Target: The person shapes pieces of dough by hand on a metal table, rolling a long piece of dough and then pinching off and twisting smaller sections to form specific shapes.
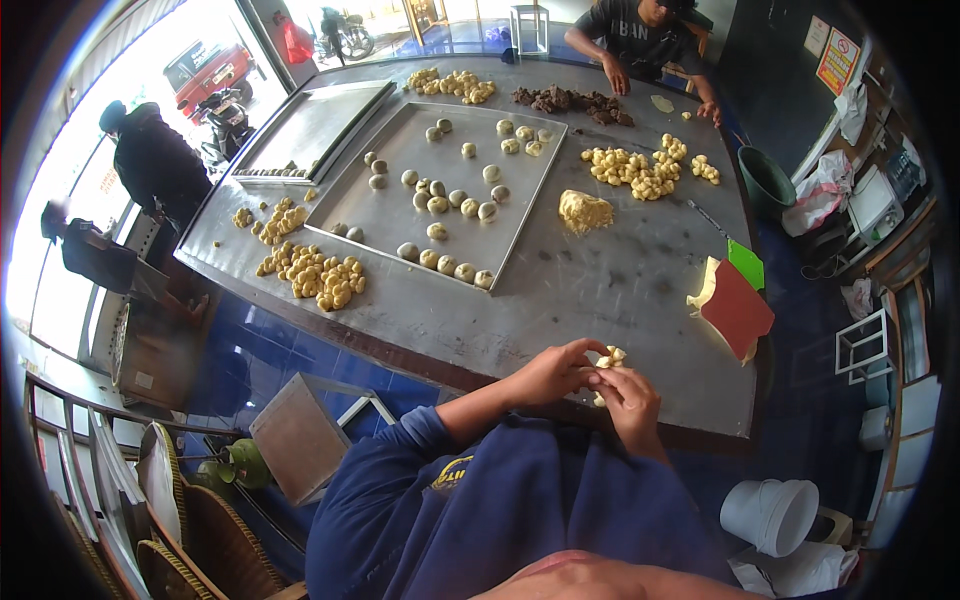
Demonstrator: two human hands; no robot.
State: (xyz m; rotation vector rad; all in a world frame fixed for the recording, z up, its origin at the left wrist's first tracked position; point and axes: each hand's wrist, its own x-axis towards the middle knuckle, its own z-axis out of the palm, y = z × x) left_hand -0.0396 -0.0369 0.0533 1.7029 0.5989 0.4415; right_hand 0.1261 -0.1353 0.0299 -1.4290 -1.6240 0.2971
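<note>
At the near edge of the metal table, my left hand [556, 376] and my right hand [632, 402] meet with fingers bent and pressed together. Small lumps of pale yellow dough [613, 356] show right at the fingertips, and both hands appear closed on a piece of it. My fingers partly hide the dough, so its exact shape cannot be told. To the right lies a red board or sheet [735, 308] with a slab of yellow dough [708, 283] beside it. A green scraper [746, 264] touches this board. Farther off rests a larger dough block [585, 212].
A big metal tray [400, 240] bears several round, dark-filled dough balls; a second tray [345, 108] stands behind it. Dough-piece heaps [315, 275] lie to the left, others [640, 172] near a brown filling mound [570, 103]. Another person [640, 45] works across the table.
</note>
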